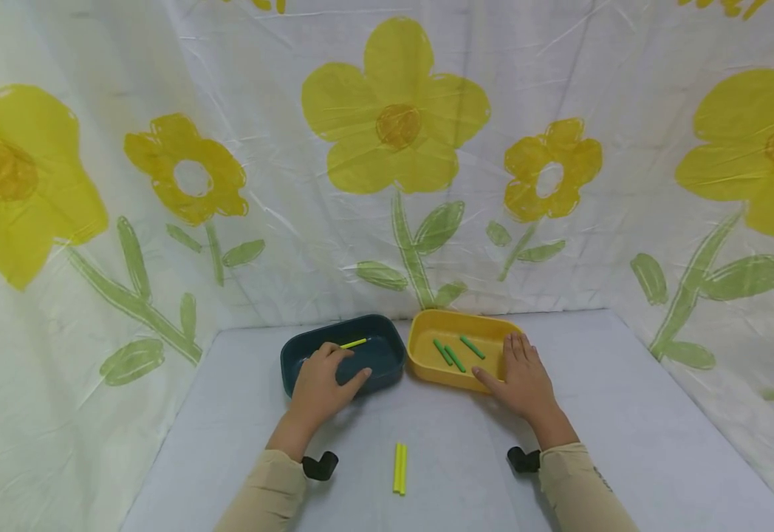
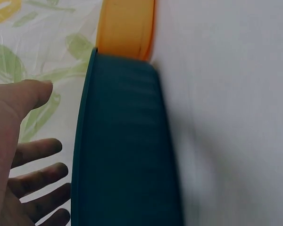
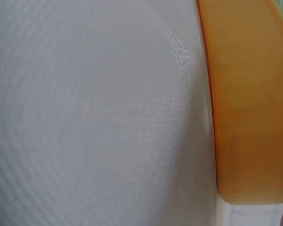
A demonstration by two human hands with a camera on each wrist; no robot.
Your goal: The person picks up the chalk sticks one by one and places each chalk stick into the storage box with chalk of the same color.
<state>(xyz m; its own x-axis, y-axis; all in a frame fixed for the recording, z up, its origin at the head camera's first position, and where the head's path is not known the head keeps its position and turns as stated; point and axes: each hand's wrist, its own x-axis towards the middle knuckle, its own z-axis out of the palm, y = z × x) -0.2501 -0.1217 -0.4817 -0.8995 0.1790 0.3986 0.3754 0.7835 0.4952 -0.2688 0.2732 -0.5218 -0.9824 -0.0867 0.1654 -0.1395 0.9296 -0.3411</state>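
Left hand (image 1: 323, 383): rests over the near rim of the dark teal tray (image 1: 380, 356), fingers straight and slightly spread above the tray's inside, thumb along the outer wall; it pinches nothing. The left wrist view shows the same fingers (image 2: 35, 173) apart over the tray's edge.

Dark teal tray: stands on the white table (image 1: 626, 414), left of centre, touching or just beside the yellow tray (image 1: 427, 366). One yellow-green stick (image 1: 354, 343) lies inside it, near the far rim, just beyond the fingertips.

Pair of yellow sticks (image 1: 399, 468): lie side by side on the table, touching, near the front edge, between the two forearms and well apart from both trays.

Yellow tray: holds three green sticks (image 1: 456, 353), lying at a slant, close together.

Right hand (image 1: 523, 377): lies flat on the yellow tray's near right corner, fingers straight and together over the rim, thumb spread toward the front wall; it grips nothing.

Backdrop: flower-printed cloth (image 1: 396, 118) behind the table.
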